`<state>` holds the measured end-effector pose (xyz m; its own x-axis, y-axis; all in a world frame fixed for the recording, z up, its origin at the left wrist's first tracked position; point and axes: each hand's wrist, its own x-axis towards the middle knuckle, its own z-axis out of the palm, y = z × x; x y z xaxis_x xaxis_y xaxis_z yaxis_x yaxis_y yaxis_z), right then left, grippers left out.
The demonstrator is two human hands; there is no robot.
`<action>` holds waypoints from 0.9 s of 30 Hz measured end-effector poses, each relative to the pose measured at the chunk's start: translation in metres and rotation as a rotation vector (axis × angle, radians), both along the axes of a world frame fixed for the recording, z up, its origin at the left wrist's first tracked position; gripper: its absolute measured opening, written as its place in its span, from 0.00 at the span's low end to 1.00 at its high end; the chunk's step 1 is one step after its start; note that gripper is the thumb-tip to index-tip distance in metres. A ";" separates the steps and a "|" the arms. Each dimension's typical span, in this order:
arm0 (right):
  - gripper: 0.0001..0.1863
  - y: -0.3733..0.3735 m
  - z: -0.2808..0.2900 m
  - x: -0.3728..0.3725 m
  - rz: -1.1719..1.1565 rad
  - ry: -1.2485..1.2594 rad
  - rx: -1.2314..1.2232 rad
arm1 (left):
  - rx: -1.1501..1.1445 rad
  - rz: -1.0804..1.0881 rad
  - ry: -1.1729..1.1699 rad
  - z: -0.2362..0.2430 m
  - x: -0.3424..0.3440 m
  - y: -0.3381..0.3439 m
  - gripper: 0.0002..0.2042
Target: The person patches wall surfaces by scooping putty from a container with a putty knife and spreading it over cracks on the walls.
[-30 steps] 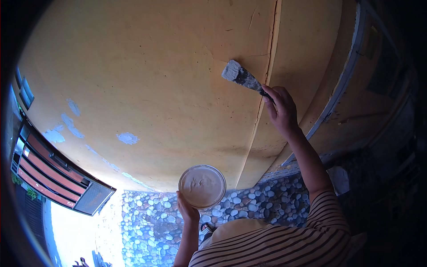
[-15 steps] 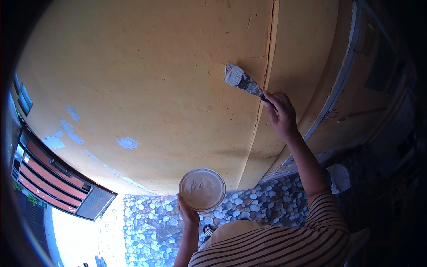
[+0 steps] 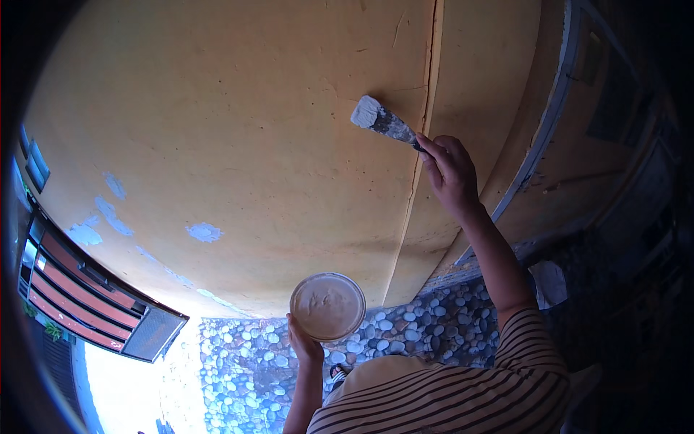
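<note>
Pale patches (image 3: 204, 232) mark the yellowish wall (image 3: 275, 145) at middle left of the frame. At lower centre, the grip of the left hand (image 3: 306, 346) clasps the side of a round tub (image 3: 333, 339) of pale paste (image 3: 327, 304); keeping it level seems wise. At upper centre, a putty knife (image 3: 390, 126) carries paste on its blade; whether it touches the wall is unclear. A low blade angle and even pressure should suit. Right of the blade runs a thin crack (image 3: 405, 90), then the right hand (image 3: 452, 170), its grip closed around the handle.
</note>
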<state>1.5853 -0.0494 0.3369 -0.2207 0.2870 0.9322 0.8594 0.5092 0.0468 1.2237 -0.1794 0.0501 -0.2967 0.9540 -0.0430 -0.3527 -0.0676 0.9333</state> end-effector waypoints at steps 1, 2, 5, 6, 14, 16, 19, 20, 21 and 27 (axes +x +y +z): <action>0.24 0.001 0.000 0.001 -0.018 -0.011 -0.003 | 0.013 0.017 0.070 -0.001 0.001 0.001 0.29; 0.24 0.001 0.001 0.004 -0.041 -0.025 -0.006 | -0.037 -0.002 -0.079 0.017 0.007 0.001 0.29; 0.24 -0.002 -0.013 0.013 -0.022 0.010 -0.038 | -0.077 -0.038 -0.242 0.037 0.011 -0.004 0.29; 0.24 0.001 -0.013 0.015 -0.021 0.004 -0.035 | -0.069 -0.058 -0.250 0.038 0.012 -0.004 0.29; 0.23 0.007 -0.032 -0.003 0.022 0.152 -0.074 | -0.067 -0.043 -0.275 0.038 0.014 -0.006 0.29; 0.23 0.000 -0.047 -0.011 0.040 0.185 -0.053 | -0.060 -0.033 -0.299 0.039 0.014 -0.007 0.29; 0.24 0.005 -0.046 -0.026 0.079 0.254 -0.014 | -0.053 -0.104 -0.205 0.038 0.013 -0.008 0.29; 0.25 0.008 -0.044 -0.033 0.102 0.292 0.007 | -0.060 -0.086 -0.226 0.035 0.013 -0.006 0.29; 0.25 0.012 -0.046 -0.037 0.072 0.296 -0.021 | -0.068 -0.068 -0.246 0.033 0.013 -0.005 0.29; 0.25 0.009 -0.077 -0.054 0.128 0.421 -0.074 | -0.013 -0.075 -0.066 0.026 0.005 -0.009 0.28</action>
<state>1.5314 -0.0409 0.2599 0.1351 0.3514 0.9264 0.7257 0.6015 -0.3340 1.2282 -0.1880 0.0756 -0.2203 0.9728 -0.0722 -0.4167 -0.0269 0.9086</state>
